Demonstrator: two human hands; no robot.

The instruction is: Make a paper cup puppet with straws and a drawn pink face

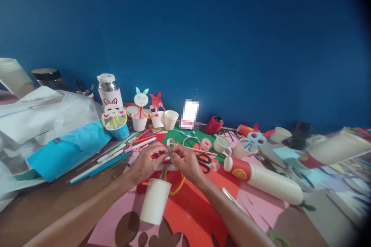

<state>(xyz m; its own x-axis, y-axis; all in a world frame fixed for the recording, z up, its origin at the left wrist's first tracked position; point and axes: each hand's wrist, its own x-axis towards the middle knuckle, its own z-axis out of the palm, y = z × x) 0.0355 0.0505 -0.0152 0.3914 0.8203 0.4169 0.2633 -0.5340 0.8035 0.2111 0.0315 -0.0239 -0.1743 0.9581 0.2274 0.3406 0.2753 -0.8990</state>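
Observation:
Both hands meet at the middle of the table, fingertips pinched close together. My left hand [152,158] and my right hand [184,160] are closed on something small, which the fingers mostly hide. A pale ring [171,142], perhaps a tape roll, shows just behind the fingertips; I cannot tell whether it is held. Below the hands a white paper cup [155,200] sits slightly tilted over pink paper [110,220] with cut-out holes. Orange and yellow strips [177,189] stick out around the cup's top. To the right of my right hand are black-handled scissors [203,163].
Paper-cup rabbit figures [141,100] stand at the back left, beside a flask [109,88]. Markers [116,154] lie to the left, near blue paper [69,148]. A long stack of paper cups [269,181] lies at right. Behind rises a blue wall [185,38].

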